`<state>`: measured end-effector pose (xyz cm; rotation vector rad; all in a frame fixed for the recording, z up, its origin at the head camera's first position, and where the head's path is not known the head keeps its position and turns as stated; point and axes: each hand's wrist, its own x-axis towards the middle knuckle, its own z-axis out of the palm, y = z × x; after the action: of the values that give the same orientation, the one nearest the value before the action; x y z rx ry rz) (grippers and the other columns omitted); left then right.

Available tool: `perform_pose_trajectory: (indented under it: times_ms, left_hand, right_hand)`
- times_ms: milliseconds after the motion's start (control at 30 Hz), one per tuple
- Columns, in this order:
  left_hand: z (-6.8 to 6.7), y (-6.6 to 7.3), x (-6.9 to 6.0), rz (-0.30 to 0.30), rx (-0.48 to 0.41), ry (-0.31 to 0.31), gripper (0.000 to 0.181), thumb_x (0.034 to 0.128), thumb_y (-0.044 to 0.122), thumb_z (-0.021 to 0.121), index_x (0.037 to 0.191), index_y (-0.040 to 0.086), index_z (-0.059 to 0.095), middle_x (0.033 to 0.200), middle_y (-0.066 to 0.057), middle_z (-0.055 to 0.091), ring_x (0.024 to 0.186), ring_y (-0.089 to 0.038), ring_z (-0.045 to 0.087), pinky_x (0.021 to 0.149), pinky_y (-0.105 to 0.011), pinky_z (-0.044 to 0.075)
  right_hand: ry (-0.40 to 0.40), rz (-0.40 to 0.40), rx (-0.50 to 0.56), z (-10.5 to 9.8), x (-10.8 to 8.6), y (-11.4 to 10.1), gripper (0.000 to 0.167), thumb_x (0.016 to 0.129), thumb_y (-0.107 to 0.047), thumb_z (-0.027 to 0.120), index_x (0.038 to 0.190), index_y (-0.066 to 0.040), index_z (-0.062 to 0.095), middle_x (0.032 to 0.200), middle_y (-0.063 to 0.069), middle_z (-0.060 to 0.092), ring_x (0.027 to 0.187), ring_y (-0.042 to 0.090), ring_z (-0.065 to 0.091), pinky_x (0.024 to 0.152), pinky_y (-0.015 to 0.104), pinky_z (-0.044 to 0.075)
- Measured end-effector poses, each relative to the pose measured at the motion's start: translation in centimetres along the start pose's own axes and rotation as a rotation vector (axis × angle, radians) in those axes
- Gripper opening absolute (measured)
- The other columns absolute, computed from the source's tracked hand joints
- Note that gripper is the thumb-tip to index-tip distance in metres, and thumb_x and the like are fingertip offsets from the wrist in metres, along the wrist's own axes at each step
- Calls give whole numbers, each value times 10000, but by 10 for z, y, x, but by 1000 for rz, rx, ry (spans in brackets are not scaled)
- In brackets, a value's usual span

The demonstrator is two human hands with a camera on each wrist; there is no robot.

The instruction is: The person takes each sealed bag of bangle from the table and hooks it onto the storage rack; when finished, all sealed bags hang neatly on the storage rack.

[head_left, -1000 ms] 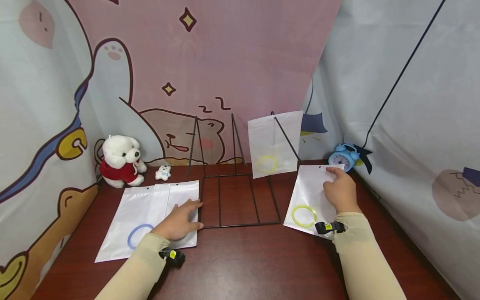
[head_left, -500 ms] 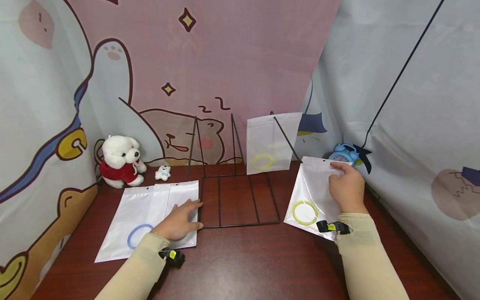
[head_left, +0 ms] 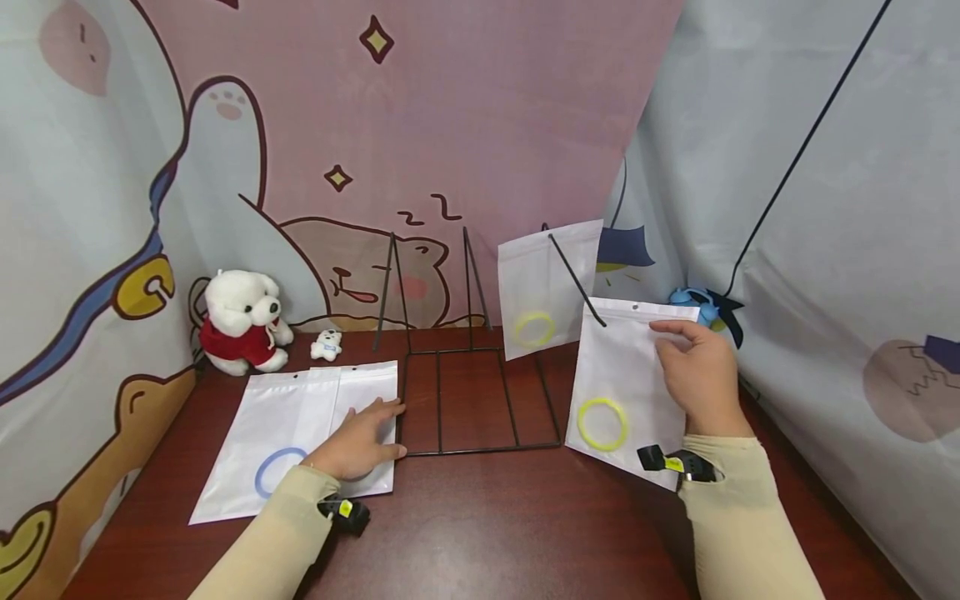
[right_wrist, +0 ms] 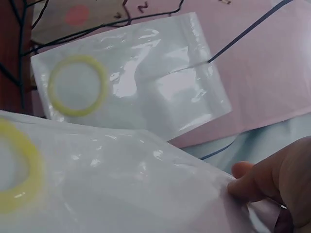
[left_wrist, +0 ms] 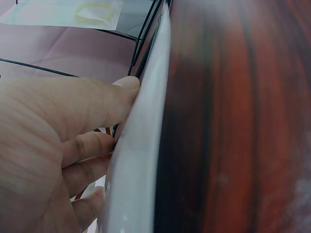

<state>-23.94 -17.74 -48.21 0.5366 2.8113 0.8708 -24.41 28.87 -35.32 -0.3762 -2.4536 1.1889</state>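
My right hand [head_left: 701, 371] pinches the upper right edge of a white zip bag [head_left: 637, 367] holding a yellow ring [head_left: 602, 423]. The bag is raised off the table and tilted up; its top edge, with a small hang hole, is close to the tip of the wire rack's right prong [head_left: 576, 279]. On that prong hangs another white zip bag [right_wrist: 160, 82] with a yellow ring. My left hand [head_left: 358, 442] rests, fingers spread, across flat white bags [head_left: 247, 442] and touches the left side of the black wire rack [head_left: 480, 452]. One flat bag shows a blue ring [head_left: 273, 473].
A white plush dog [head_left: 238, 321] in red and a tiny dog figure [head_left: 326, 345] sit at the back left. Behind the held bag, a blue alarm clock [head_left: 693, 298] is partly hidden. Two other rack prongs [head_left: 386, 283] stand at the middle. Printed cloth walls surround the table.
My right hand has moved slightly right and lifted the bag from lying near the table to a more upright tilt beside the prong tip. The hanging bag sways slightly. My left hand stays put.
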Motion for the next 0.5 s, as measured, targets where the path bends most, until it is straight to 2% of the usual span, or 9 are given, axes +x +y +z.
perform_pose_trajectory:
  times_ms: [100,333,400,500]
  left_hand:
    - [0,0,1,-1,-5,-4,695,945,233,766,1546,4,502,1655,-183,424,1590,-451,237,1246,-738,71]
    - [0,1,0,-8,-12,-5,692,946,230,765,1546,7,503,1656,-178,424,1593,-443,234,1251,-730,65]
    - [0,1,0,-6,-9,-6,691,946,229,765,1546,6,503,1655,-180,424,1592,-447,234,1249,-733,67]
    - [0,0,0,-8,-10,-5,692,946,227,764,1548,7,501,1658,-178,420,1594,-444,229,1252,-729,64]
  right_hand:
    - [2,1,37,-3,-4,-5,287,1049,-200,591,1259,-110,765,1521,94,573,1255,287,476,639,287,450]
    - [-31,26,111,-7,-11,-13,287,1052,-223,610,1276,-134,764,1528,42,563,1281,219,462,757,296,487]
    - [-61,2,116,-8,-13,-14,296,1043,-218,621,1293,-134,756,1528,53,560,1283,215,459,786,289,489]
    - [-133,-65,138,-9,-14,-13,336,1020,-149,629,1339,-120,730,1493,119,565,1195,246,550,764,251,546]
